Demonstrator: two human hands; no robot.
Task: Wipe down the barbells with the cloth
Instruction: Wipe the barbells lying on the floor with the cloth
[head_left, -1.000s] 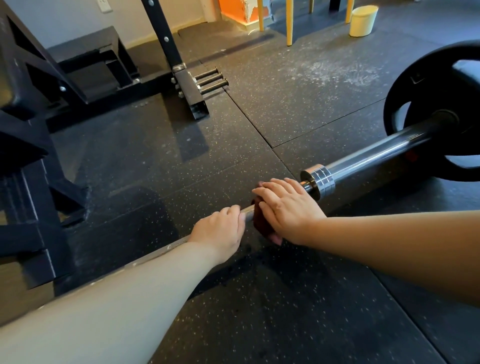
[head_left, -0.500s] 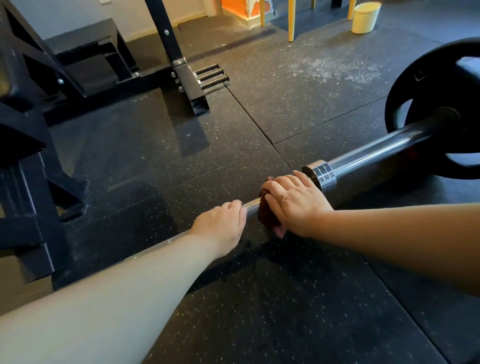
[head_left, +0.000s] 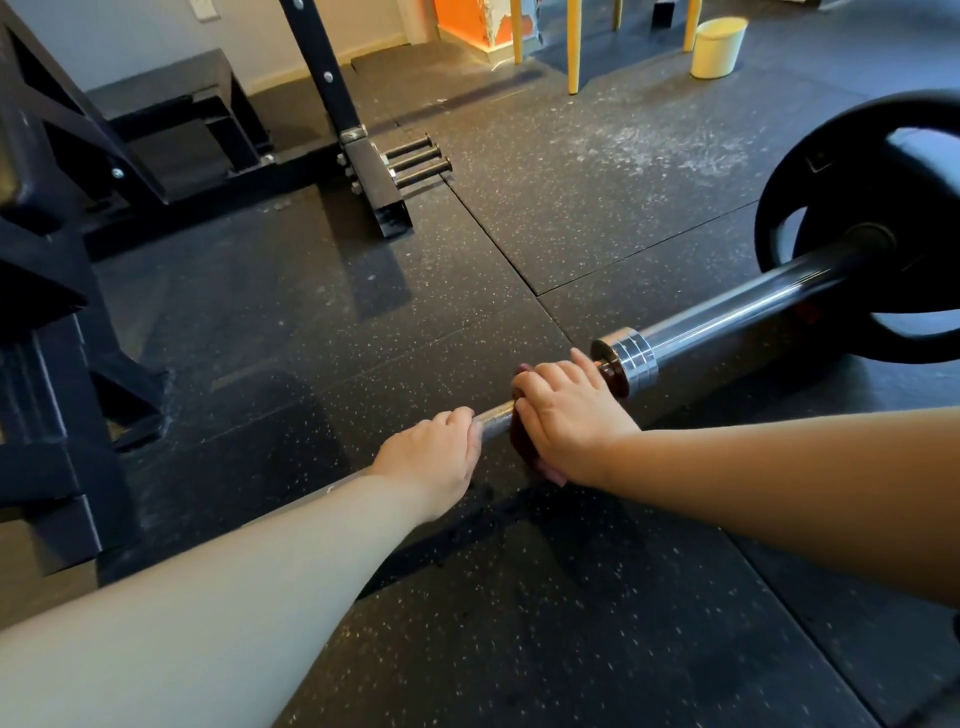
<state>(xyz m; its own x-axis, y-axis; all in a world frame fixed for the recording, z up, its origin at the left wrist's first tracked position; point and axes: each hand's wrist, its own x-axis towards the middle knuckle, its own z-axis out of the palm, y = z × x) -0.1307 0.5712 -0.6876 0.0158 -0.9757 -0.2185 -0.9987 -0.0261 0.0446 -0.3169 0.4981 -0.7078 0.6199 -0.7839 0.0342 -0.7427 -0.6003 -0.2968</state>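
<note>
The steel barbell (head_left: 727, 317) lies slanted, its chrome collar leading to a dark glossy sleeve loaded with a black plate (head_left: 779, 218), while a dark red cloth (head_left: 521, 441) wraps the shaft just beside that collar, mostly hidden under the right hand (head_left: 566, 415).

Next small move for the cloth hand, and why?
Probably slide the right hand with the cloth along the shaft, away from the collar. The cloth sits close to the collar, so little shaft is left that way. The left hand grips the shaft just beside it and may need to shift first.
</note>
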